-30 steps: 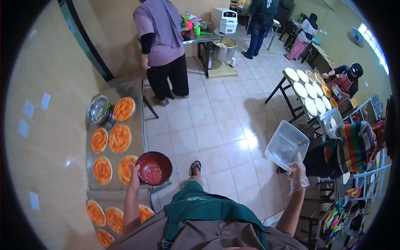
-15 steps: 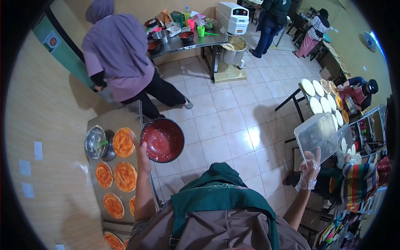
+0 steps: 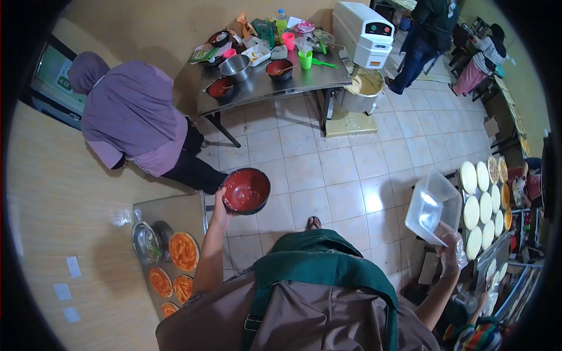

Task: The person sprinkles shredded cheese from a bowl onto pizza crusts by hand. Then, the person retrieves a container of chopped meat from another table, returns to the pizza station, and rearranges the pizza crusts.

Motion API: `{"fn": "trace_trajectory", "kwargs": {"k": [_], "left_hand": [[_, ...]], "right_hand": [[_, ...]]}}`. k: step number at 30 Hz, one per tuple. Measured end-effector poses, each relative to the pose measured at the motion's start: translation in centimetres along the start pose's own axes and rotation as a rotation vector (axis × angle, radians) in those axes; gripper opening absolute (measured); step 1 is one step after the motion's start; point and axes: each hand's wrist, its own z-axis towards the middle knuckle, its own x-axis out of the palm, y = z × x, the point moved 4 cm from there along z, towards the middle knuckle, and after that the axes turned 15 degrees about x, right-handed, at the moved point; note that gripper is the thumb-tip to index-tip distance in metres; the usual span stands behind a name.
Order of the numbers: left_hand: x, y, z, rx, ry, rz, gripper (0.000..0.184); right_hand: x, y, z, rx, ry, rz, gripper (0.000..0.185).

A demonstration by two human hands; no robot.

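My left hand (image 3: 221, 206) is bare and closed on the rim of a bowl (image 3: 247, 192). The bowl is red inside and black outside, with pale smears on its inner wall. On the right, my right hand (image 3: 451, 250) wears a clear plastic glove and grips one end of a translucent plastic container (image 3: 432, 206). That container is tilted, its open side partly facing me, and I see no contents in it. Both things are held out in front of me above the tiled floor (image 3: 322, 181).
Sauced pizza bases (image 3: 184, 251) and a metal bowl (image 3: 145, 243) sit on a table at left. Ahead stand a metal table (image 3: 316, 77) with bowls and cups, and a mixer (image 3: 363, 35). A person (image 3: 132, 111) walks at left. Pale dough rounds (image 3: 486, 207) lie at right.
My view has moved toward the metal table, which looks closer. The bowl sits farther right and higher. The container has turned from showing its flat face to showing its open inside. The person at left moved away.
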Motion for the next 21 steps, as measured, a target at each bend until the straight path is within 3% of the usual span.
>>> {"fn": "trace_trajectory", "kwargs": {"k": [1, 4, 7, 12, 14, 15, 16, 18, 21], "left_hand": [[1.5, -1.7, 1.9, 0.085, -0.048, -0.058, 0.069], [0.1, -0.4, 11.4, 0.369, -0.239, -0.219, 0.058], [1.1, 0.9, 19.9, 0.405, -0.344, -0.221, 0.059], [6.1, -0.1, 34.6, 0.408, -0.437, -0.269, 0.065], [7.0, -1.0, 40.3, 0.323, -0.402, -0.244, 0.059], [7.5, -1.0, 42.6, 0.274, -0.384, -0.231, 0.056], [7.3, -0.5, 45.3, 0.225, -0.421, -0.204, 0.058], [5.2, 1.8, 51.3, 0.131, -0.495, -0.154, 0.063], [4.2, 3.6, 55.8, 0.106, -0.627, -0.035, 0.061]], "right_hand": [[-0.2, 1.6, 1.9, -0.087, -0.062, -0.002, 0.073], [0.1, 6.3, 6.4, -0.222, -0.205, 0.074, 0.058], [1.1, 9.5, 11.7, -0.288, -0.391, 0.128, 0.064], [5.2, 12.8, 17.9, -0.342, -0.463, 0.428, 0.064], [4.1, 14.3, 20.2, -0.404, -0.460, 0.277, 0.066], [4.4, 16.7, 20.3, -0.192, -0.533, 0.335, 0.067], [3.6, 17.7, 21.2, -0.192, -0.438, 0.372, 0.066], [3.4, 21.2, 22.8, -0.019, -0.445, 0.399, 0.063], [2.4, 23.1, 24.9, 0.055, -0.470, 0.399, 0.059]]}}
